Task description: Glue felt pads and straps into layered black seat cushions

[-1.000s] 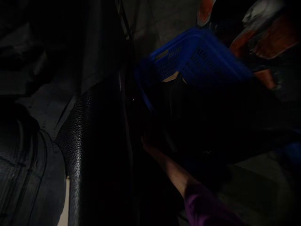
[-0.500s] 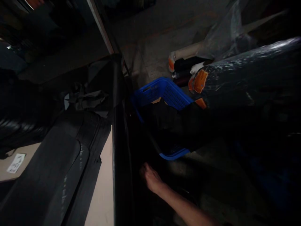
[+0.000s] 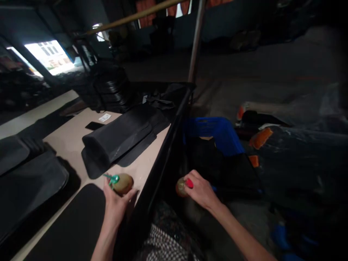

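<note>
My left hand (image 3: 115, 204) is curved around a round, tan container (image 3: 123, 184) at the table's edge, thumb on one side and fingers on the other. A green, spoon-like piece (image 3: 114, 178) lies across its top by my fingers. Over the dark gap beside the table, my right hand (image 3: 199, 189) is closed on a small round, yellowish object (image 3: 181, 187) with a red part (image 3: 189, 183); its kind is blurred. Beyond my left hand, black sheet pieces (image 3: 122, 136) lie curled and overlapping on the table (image 3: 138, 167).
More black pieces (image 3: 29, 195) are stacked at the left. A blue plastic basket (image 3: 228, 136) with dark material stands on the floor right of the table. Wrapped rolls (image 3: 301, 156) lie farther right. A metal post (image 3: 196, 43) rises behind the table's corner.
The view has swung left and up. My left hand has come into view at the tan container. My right hand now shows a yellowish and red object that was not visible before.
</note>
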Demonstrator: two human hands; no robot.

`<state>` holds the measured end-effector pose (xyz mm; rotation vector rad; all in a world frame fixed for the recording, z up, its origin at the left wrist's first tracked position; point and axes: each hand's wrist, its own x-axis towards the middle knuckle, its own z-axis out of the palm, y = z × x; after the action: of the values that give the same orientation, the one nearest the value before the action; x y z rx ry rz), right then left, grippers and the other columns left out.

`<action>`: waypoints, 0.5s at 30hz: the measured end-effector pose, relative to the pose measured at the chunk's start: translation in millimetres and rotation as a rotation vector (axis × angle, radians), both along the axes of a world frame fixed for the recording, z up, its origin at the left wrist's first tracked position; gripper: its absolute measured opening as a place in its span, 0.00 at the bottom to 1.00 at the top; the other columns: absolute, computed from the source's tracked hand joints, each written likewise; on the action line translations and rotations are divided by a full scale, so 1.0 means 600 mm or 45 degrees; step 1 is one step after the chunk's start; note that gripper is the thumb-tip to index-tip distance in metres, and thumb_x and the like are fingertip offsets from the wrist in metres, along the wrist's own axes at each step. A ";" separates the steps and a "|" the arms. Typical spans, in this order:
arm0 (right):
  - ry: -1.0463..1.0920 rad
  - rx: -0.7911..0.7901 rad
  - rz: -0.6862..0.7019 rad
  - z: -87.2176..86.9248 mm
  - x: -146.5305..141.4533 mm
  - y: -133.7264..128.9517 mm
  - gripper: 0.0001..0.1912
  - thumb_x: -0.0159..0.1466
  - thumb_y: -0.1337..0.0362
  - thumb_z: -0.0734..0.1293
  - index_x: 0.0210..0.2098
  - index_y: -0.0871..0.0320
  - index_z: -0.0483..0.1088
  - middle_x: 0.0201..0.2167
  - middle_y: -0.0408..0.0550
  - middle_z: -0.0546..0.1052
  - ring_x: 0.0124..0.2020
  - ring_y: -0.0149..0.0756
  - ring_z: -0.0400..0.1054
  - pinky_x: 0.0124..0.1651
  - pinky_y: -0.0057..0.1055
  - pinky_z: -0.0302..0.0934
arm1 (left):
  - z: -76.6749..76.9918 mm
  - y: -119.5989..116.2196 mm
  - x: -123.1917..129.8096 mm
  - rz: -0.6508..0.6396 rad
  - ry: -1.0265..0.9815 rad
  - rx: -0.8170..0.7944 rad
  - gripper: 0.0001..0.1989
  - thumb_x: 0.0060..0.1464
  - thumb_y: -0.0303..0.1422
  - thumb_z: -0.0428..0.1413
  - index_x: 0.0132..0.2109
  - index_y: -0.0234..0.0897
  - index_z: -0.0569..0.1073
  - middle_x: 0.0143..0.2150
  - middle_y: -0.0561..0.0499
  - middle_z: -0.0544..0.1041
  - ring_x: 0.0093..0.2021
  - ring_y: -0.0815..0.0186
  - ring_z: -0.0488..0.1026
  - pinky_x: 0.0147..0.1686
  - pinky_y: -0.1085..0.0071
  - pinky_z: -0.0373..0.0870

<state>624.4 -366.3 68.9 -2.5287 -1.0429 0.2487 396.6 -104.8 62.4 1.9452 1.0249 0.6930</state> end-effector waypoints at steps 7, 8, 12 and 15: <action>-0.153 0.244 0.182 0.156 -0.028 -0.047 0.11 0.62 0.51 0.68 0.39 0.49 0.75 0.42 0.45 0.77 0.40 0.43 0.74 0.45 0.39 0.67 | 0.031 0.001 -0.037 -0.022 -0.168 0.068 0.52 0.50 0.29 0.65 0.75 0.34 0.44 0.76 0.32 0.45 0.77 0.45 0.42 0.75 0.49 0.42; -0.175 0.266 0.240 0.179 -0.033 -0.046 0.13 0.62 0.49 0.68 0.39 0.48 0.76 0.43 0.45 0.77 0.41 0.44 0.74 0.44 0.40 0.67 | 0.037 0.000 -0.051 -0.013 -0.203 0.070 0.50 0.51 0.27 0.62 0.75 0.35 0.44 0.76 0.33 0.44 0.77 0.46 0.42 0.75 0.49 0.42; -0.213 0.329 0.481 0.263 -0.059 -0.013 0.18 0.61 0.41 0.69 0.41 0.44 0.76 0.44 0.48 0.79 0.41 0.49 0.75 0.41 0.43 0.68 | 0.067 0.000 -0.132 0.108 -0.394 0.028 0.43 0.57 0.25 0.55 0.75 0.40 0.47 0.76 0.38 0.50 0.75 0.53 0.54 0.73 0.51 0.52; -0.195 0.350 0.602 0.318 -0.080 0.033 0.18 0.60 0.39 0.70 0.41 0.43 0.76 0.44 0.50 0.79 0.42 0.49 0.74 0.40 0.43 0.69 | 0.086 -0.001 -0.208 0.285 -0.528 -0.041 0.36 0.63 0.32 0.54 0.74 0.45 0.50 0.75 0.40 0.55 0.70 0.54 0.64 0.67 0.53 0.65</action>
<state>576.5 -346.2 259.7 -2.0566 -1.6098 0.0334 271.6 -105.7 114.2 1.5795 0.9881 1.1428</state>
